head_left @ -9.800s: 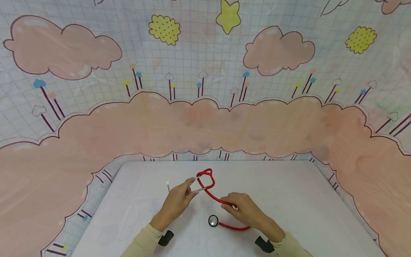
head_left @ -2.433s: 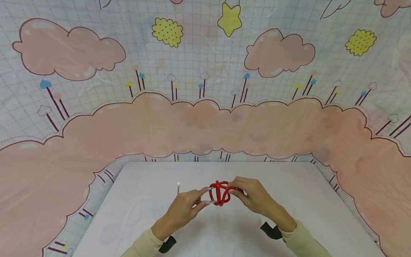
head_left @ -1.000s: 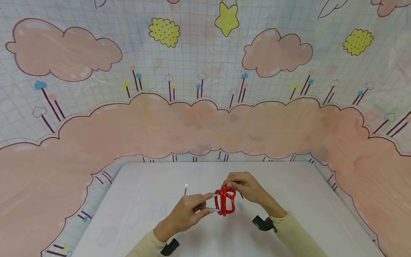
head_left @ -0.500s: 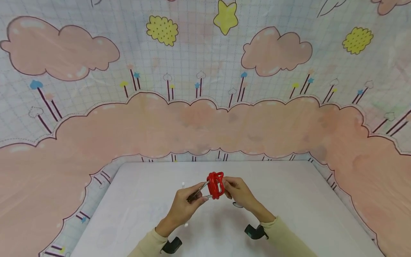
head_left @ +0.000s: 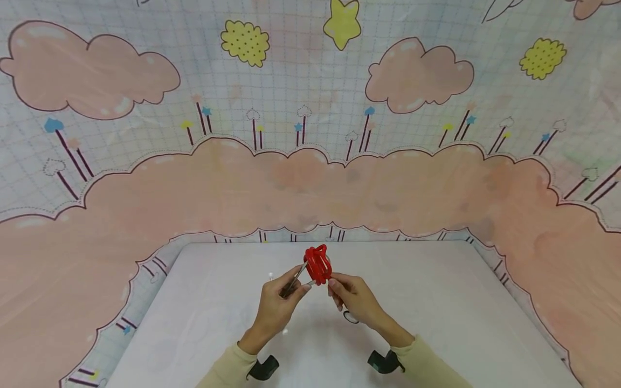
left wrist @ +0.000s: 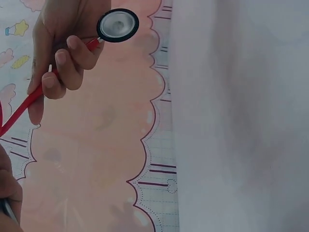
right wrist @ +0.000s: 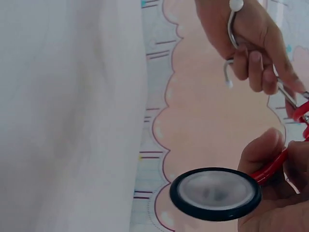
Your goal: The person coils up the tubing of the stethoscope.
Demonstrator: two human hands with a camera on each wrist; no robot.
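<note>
A stethoscope with red tubing (head_left: 318, 265) is held up above the table. Its tubing is wound in several turns around the far part of the metal ear tubes (right wrist: 288, 99). My left hand (head_left: 274, 304) grips those ear tubes, and white ear tips (right wrist: 236, 5) stick out behind the fingers. My right hand (head_left: 359, 300) pinches the tubing's free end at the lower right of the coil; in the left wrist view its fingers curl round the red tube. The round black-rimmed chest piece (left wrist: 118, 25) hangs out past that hand. The coil is mostly cut off in both wrist views.
A white table (head_left: 436, 302) lies beneath both hands. Behind it hangs a cloth (head_left: 320, 188) printed with pink clouds and stars. Black wrist-worn devices (head_left: 263, 367) show below the sleeves.
The loosely looped tubing has become a compact coil with more turns. Lately the right hand moved from the coil's top to its lower right, while coil and left hand shifted up and left.
</note>
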